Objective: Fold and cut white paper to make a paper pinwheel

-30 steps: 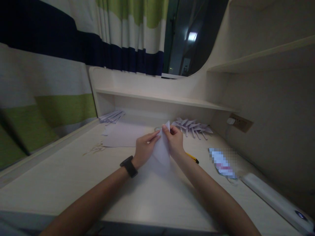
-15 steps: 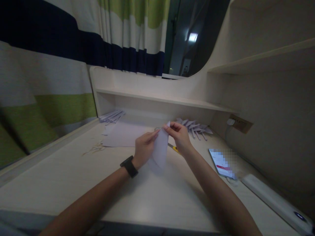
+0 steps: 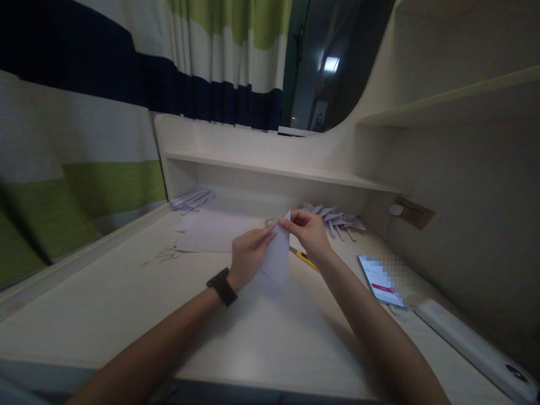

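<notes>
A sheet of white paper (image 3: pixel 277 256) is held up over the middle of the desk, partly folded, with a pointed corner at its top. My left hand (image 3: pixel 250 253), with a dark watch on the wrist, pinches its upper left side. At the top corner, the fingertips of my right hand (image 3: pixel 307 229) are closed on the same sheet. Behind the fingers lies a small round roll (image 3: pixel 270 222), probably tape, partly hidden. A yellow-handled cutter (image 3: pixel 306 260) rests on the desk behind the paper, partly covered by my right forearm.
Flat white sheets (image 3: pixel 215 228) lie at the back left, beside a pile of rolled paper sticks (image 3: pixel 192 199). Folded paper pinwheels (image 3: pixel 333 216) are at the back right. Pale thin strips (image 3: pixel 162 254) lie at left. A phone (image 3: pixel 382 282) and a long white bar (image 3: pixel 472 346) sit at right.
The lower part of the paper has swung slightly and turned more edge-on. My left fingertips have shifted a little up and right toward my right hand.
</notes>
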A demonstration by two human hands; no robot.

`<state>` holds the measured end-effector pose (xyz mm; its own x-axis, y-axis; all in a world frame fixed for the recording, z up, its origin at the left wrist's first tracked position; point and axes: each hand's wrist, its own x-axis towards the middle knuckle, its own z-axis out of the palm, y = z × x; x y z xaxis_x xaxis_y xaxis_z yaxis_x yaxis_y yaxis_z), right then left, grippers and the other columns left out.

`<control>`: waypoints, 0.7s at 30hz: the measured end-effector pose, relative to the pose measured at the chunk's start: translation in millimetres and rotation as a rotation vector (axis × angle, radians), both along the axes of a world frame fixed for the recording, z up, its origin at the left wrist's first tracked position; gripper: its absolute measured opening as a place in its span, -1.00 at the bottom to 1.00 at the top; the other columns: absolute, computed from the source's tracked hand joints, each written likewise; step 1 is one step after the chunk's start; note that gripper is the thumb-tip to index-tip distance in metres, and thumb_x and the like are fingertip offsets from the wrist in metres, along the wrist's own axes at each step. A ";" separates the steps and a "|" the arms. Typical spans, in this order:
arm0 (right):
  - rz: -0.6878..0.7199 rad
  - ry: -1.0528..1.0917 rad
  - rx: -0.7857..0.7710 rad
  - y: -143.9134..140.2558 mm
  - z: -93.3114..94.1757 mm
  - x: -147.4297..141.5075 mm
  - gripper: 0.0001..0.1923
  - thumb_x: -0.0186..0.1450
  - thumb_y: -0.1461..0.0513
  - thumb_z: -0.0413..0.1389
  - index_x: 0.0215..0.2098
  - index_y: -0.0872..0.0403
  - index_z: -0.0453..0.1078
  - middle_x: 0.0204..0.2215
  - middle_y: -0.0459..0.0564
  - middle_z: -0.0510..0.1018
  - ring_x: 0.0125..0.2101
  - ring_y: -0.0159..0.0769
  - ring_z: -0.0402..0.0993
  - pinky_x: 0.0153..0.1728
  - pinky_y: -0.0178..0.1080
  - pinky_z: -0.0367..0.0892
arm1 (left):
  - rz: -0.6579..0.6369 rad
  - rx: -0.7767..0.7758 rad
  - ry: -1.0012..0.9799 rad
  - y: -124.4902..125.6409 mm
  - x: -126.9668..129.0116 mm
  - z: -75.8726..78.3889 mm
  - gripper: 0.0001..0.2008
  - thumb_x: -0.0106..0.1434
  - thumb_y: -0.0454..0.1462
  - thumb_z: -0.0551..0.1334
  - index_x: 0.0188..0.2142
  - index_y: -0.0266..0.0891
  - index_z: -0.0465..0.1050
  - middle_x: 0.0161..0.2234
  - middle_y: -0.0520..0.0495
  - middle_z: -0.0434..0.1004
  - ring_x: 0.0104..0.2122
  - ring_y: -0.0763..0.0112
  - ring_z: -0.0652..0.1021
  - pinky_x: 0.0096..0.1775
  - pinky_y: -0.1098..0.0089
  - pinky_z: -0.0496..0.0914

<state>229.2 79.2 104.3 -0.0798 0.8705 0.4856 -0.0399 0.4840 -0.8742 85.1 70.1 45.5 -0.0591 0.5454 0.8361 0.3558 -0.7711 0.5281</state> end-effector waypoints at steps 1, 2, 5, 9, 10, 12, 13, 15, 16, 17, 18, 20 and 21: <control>-0.007 0.004 0.009 0.1 0.1 0.1 -0.73 -0.05 0.07 0.33 -0.55 0.09 0.46 -0.59 -0.08 0.50 -0.55 -0.37 0.35 -0.48 -0.29 0.25 | 0.001 0.009 -0.005 -0.2 0.0 0.0 -0.78 0.22 -0.25 0.23 -0.13 -0.12 0.53 -0.24 -0.04 0.60 -0.29 0.36 0.58 -0.23 0.39 0.44; -0.014 0.010 0.020 0.3 0.2 0.2 -0.74 -0.04 0.07 0.32 -0.55 0.09 0.46 -0.59 -0.08 0.49 -0.56 -0.37 0.34 -0.49 -0.29 0.25 | -0.001 0.018 -0.010 -0.5 0.1 0.1 -0.78 0.22 -0.25 0.23 -0.13 -0.12 0.53 -0.24 -0.04 0.61 -0.30 0.36 0.58 -0.24 0.39 0.44; -0.031 0.030 0.038 0.6 1.0 0.9 -0.75 -0.02 0.08 0.31 -0.56 0.09 0.46 -0.60 -0.09 0.49 -0.56 -0.39 0.34 -0.49 -0.30 0.25 | -0.033 0.027 -0.014 -2.0 -0.1 0.8 -0.77 0.23 -0.26 0.22 -0.11 -0.12 0.52 -0.23 -0.04 0.60 -0.31 0.38 0.58 -0.25 0.40 0.43; -0.052 0.047 0.035 -1.1 3.3 1.1 -0.75 -0.04 0.09 0.32 -0.55 0.10 0.46 -0.59 -0.09 0.49 -0.55 -0.38 0.36 -0.47 -0.29 0.28 | -0.051 0.019 -0.002 -3.8 -0.8 1.5 -0.78 0.26 -0.27 0.18 -0.12 -0.11 0.52 -0.22 -0.04 0.60 -0.30 0.38 0.57 -0.26 0.39 0.43; -0.062 0.049 0.035 -1.8 4.0 0.9 -0.74 -0.05 0.09 0.33 -0.55 0.10 0.47 -0.59 -0.08 0.50 -0.55 -0.38 0.36 -0.47 -0.28 0.28 | -0.046 0.018 -0.003 -4.1 -1.0 1.6 -0.78 0.26 -0.26 0.18 -0.12 -0.10 0.52 -0.22 -0.04 0.60 -0.30 0.37 0.57 -0.26 0.39 0.43; -0.083 0.049 0.038 -3.2 5.2 0.4 -0.74 -0.05 0.09 0.33 -0.55 0.11 0.47 -0.59 -0.08 0.50 -0.55 -0.38 0.36 -0.47 -0.29 0.29 | -0.043 0.020 -0.010 -4.3 -1.1 1.5 -0.78 0.26 -0.26 0.19 -0.12 -0.09 0.52 -0.23 -0.03 0.60 -0.30 0.37 0.57 -0.25 0.38 0.43; -0.094 0.047 0.042 -3.8 5.6 0.3 -0.74 -0.05 0.09 0.33 -0.55 0.11 0.47 -0.60 -0.08 0.50 -0.56 -0.38 0.36 -0.47 -0.29 0.29 | -0.044 0.021 -0.014 -4.4 -1.2 1.5 -0.79 0.26 -0.26 0.19 -0.13 -0.09 0.52 -0.23 -0.03 0.60 -0.30 0.37 0.57 -0.25 0.38 0.43; -0.112 0.045 0.051 -4.7 6.2 0.2 -0.74 -0.05 0.08 0.32 -0.55 0.11 0.48 -0.60 -0.07 0.51 -0.56 -0.38 0.36 -0.48 -0.29 0.30 | -0.049 0.025 -0.017 -4.5 -1.4 1.6 -0.79 0.25 -0.27 0.19 -0.13 -0.10 0.53 -0.23 -0.04 0.60 -0.31 0.38 0.57 -0.25 0.39 0.43; -0.120 0.046 0.056 -4.9 6.3 0.3 -0.74 -0.05 0.09 0.32 -0.54 0.11 0.48 -0.60 -0.07 0.51 -0.56 -0.38 0.37 -0.48 -0.29 0.30 | -0.053 0.029 -0.018 -4.5 -1.6 1.7 -0.79 0.25 -0.28 0.20 -0.13 -0.10 0.53 -0.24 -0.04 0.60 -0.32 0.39 0.57 -0.26 0.39 0.43; -0.128 0.044 0.062 -5.0 6.3 0.6 -0.74 -0.05 0.09 0.32 -0.54 0.11 0.48 -0.60 -0.07 0.51 -0.57 -0.38 0.37 -0.48 -0.29 0.31 | -0.059 0.034 -0.017 -4.5 -1.7 1.8 -0.79 0.25 -0.29 0.20 -0.13 -0.11 0.53 -0.23 -0.05 0.60 -0.32 0.39 0.57 -0.26 0.40 0.42; -0.133 0.037 0.068 -4.9 6.2 1.0 -0.74 -0.05 0.09 0.32 -0.54 0.11 0.48 -0.61 -0.07 0.51 -0.57 -0.38 0.37 -0.48 -0.29 0.31 | -0.068 0.044 -0.014 -4.4 -1.9 1.9 -0.78 0.25 -0.30 0.20 -0.13 -0.12 0.53 -0.23 -0.06 0.60 -0.32 0.40 0.56 -0.26 0.41 0.42; -0.138 0.022 0.079 -4.4 5.9 1.7 -0.74 -0.05 0.09 0.32 -0.55 0.12 0.49 -0.61 -0.06 0.52 -0.57 -0.39 0.37 -0.49 -0.30 0.30 | -0.081 0.069 -0.012 -4.2 -2.0 2.0 -0.78 0.25 -0.32 0.19 -0.13 -0.13 0.53 -0.22 -0.07 0.60 -0.31 0.40 0.56 -0.25 0.41 0.41; -0.139 0.016 0.083 -4.2 5.8 2.1 -0.74 -0.05 0.09 0.32 -0.55 0.13 0.49 -0.61 -0.06 0.52 -0.58 -0.39 0.38 -0.50 -0.31 0.30 | -0.080 0.079 -0.011 -4.1 -2.0 2.0 -0.78 0.25 -0.32 0.19 -0.13 -0.13 0.53 -0.22 -0.06 0.60 -0.31 0.40 0.56 -0.25 0.42 0.41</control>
<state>231.3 75.0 110.2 0.0471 0.8294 0.5566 0.0194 0.5564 -0.8307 83.1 65.9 47.6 -0.0273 0.4812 0.8762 0.2858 -0.8362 0.4681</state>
